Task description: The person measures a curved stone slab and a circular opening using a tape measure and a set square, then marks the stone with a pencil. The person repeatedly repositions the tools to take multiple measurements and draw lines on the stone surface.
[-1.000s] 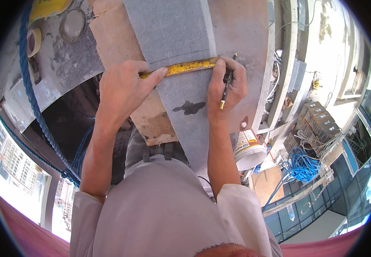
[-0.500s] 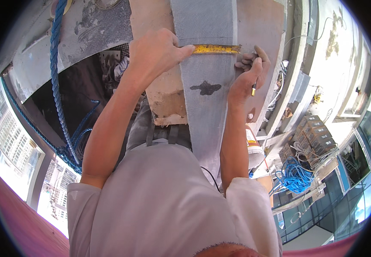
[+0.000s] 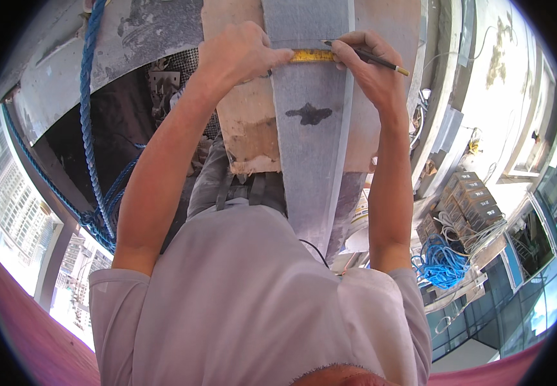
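My right hand (image 3: 381, 83), closed in a writing pinch, holds one slim dark pencil (image 3: 391, 66) with a pale butt end, its point just past the far edge of one worn yellow measuring tape (image 3: 314, 56). My left hand (image 3: 234, 59), fingers curled and thumb laid flat, pins the tape's left end; whatever lies inside that fist I cannot see. The tape runs left to right across one long grey stone-like slab (image 3: 310, 161), between my two hands. Marking off a measurement looks to be the step; the next move would call for a still tape and a light, steady pencil, though I cannot tell whether the point touches yet. Nearer me, one dark, ragged stain (image 3: 309, 114) spots the slab. Tan board (image 3: 243, 106) shows on both sides, one sheet or two unclear. Farther out, blue twisted rope (image 3: 86, 109) hangs at left, its lengths too tangled to count; at right sit one bright blue rope coil (image 3: 442, 264) and one stack of dark-topped boxes (image 3: 474, 199).
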The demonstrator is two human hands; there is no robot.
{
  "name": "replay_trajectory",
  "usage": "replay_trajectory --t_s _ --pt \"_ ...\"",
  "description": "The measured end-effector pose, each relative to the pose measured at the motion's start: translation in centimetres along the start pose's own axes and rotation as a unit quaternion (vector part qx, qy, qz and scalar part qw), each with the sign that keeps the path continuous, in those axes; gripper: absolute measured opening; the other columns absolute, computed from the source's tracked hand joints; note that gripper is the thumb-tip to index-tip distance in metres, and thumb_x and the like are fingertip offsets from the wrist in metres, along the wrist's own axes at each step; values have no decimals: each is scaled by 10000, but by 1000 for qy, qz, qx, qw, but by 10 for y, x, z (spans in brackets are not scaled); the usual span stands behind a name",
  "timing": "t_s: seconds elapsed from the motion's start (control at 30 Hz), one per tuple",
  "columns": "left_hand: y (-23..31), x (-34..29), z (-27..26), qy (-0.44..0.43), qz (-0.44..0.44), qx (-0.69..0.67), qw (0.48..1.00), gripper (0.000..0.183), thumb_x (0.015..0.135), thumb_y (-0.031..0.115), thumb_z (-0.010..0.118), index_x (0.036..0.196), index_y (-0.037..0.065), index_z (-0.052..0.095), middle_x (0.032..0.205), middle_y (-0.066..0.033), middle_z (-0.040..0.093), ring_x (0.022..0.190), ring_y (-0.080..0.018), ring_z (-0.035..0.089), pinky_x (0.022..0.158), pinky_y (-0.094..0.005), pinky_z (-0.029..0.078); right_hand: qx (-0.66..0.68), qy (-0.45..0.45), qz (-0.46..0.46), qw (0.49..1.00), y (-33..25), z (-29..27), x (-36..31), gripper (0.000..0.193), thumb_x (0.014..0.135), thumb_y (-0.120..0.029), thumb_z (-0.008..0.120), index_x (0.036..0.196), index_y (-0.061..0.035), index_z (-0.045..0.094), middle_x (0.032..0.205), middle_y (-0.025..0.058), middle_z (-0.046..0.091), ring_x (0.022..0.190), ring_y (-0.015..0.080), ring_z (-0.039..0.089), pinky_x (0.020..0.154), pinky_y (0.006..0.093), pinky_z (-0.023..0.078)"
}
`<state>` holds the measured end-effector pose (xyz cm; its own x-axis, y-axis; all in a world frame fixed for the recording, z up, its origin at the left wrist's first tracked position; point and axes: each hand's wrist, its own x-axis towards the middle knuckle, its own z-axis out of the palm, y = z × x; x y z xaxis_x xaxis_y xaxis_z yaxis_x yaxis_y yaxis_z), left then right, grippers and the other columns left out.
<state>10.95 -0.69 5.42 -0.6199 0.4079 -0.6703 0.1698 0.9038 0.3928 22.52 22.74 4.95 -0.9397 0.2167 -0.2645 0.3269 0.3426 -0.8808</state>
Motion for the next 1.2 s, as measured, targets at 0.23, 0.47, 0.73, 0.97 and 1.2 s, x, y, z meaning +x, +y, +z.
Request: replay_trajectory --t_s 0.23,0.47,0.73,0.97,1.2 --pt "0 1 0 -7 -5 -2 1000 572 930 626 768 944 68 891 774 -44 821 728 -167 780 747 -343 596 -64 -15 -50 997 10 -4 7 216 994 -223 740 1109 -48 793 873 52 758 831 129 701 793 303 570" --pt "1 0 -1 -8 -1 2 1000 554 937 613 763 964 76 896 767 -41 817 748 -175 783 754 -356 600 -9 1 6 1000 18 1 5 188 1009 -214 747 1089 -44 762 831 24 709 773 112 663 725 292 547" --pt "-2 2 0 -16 0 -17 1000 564 921 610 772 967 61 894 774 -65 817 740 -178 783 734 -348 596 -65 12 -45 997 16 5 2 171 1017 -211 753 1075 -50 764 817 13 704 754 103 646 701 280 527" --pt "-12 6 12 34 40 -26 998 532 910 631 792 809 117 884 615 -27 725 605 -203 737 601 -391 591 -52 13 -40 998 14 6 3 145 1004 -180 759 1062 -48 764 796 10 697 744 96 632 693 282 519" --pt "-6 3 5 24 34 -26 999 548 921 623 781 856 90 888 663 -38 755 637 -195 746 651 -373 590 -64 17 -54 996 11 6 3 133 1002 -166 758 1051 -42 760 800 11 700 746 92 634 688 283 521"
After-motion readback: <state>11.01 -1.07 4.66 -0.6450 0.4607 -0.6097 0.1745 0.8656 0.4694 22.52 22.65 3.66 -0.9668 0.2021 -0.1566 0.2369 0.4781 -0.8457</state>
